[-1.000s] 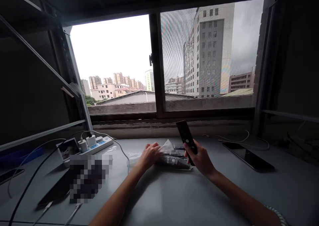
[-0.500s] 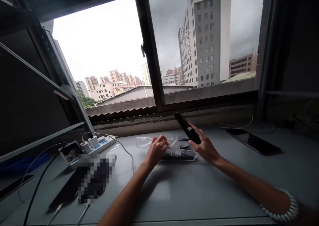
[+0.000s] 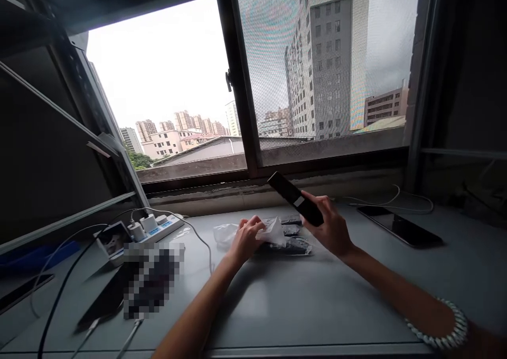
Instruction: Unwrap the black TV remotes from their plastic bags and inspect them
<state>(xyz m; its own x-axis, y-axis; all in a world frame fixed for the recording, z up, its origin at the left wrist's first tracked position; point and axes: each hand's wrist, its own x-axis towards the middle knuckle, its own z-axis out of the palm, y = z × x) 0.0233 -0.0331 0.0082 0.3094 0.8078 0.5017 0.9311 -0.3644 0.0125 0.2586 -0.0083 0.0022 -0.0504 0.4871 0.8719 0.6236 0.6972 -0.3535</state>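
Observation:
My right hand (image 3: pixel 330 226) is closed round a slim, black oblong object (image 3: pixel 285 189) with a small white label. It is held up off the table at a slant, its far end towards the window. My left hand (image 3: pixel 247 237) pinches a clear plastic bag (image 3: pixel 275 231) at the back middle of the table. Dark wrapped items (image 3: pixel 291 247) lie at the bag, just right of my left fingers; the left hand and the plastic partly cover them.
A dark phone (image 3: pixel 400 226) lies on the right, a white cable (image 3: pixel 388 206) behind it. At left stand a power strip (image 3: pixel 164 227) with plugs and a small box (image 3: pixel 113 240). Dark devices (image 3: pixel 105 295), one blurred out, lie in front with cables. A window sill (image 3: pixel 206 203) bounds the back.
My right hand has tilted the black object, bringing its far end slightly up and left and its label more into view. The plastic at my left hand has shifted a little.

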